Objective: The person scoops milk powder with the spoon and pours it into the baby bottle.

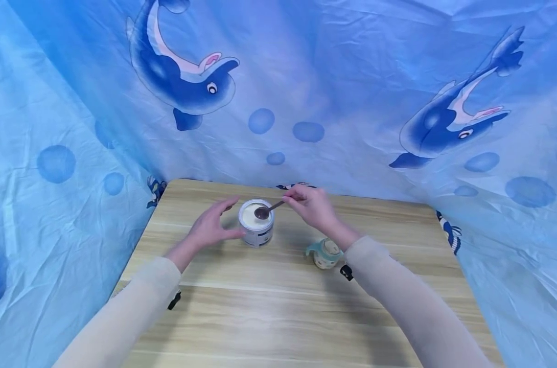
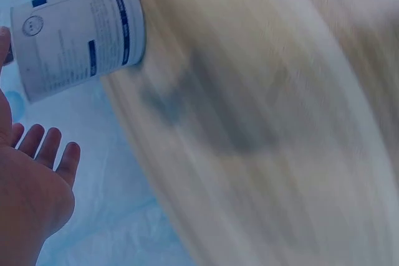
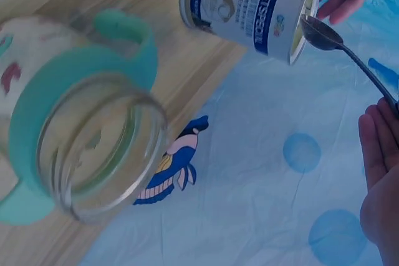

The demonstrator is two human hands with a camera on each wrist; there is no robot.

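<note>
A white tin with blue lettering (image 1: 257, 236) stands upright on the wooden table, its top open on pale powder (image 1: 249, 216). My right hand (image 1: 314, 207) pinches the handle of a dark metal spoon (image 3: 322, 33), whose bowl is at the tin's mouth. To the left of the tin, my left hand (image 1: 213, 225) has its fingers and thumb spread around that side; whether it touches the tin I cannot tell. Below my right wrist stands a small open glass bottle (image 3: 106, 147) with a teal two-handled holder (image 3: 37, 110).
The wooden table (image 1: 251, 317) is backed and flanked by blue curtains (image 1: 361, 92) printed with dolphins and bubbles. The bottle stands to the right of the tin and nearer to me, partly under my right forearm.
</note>
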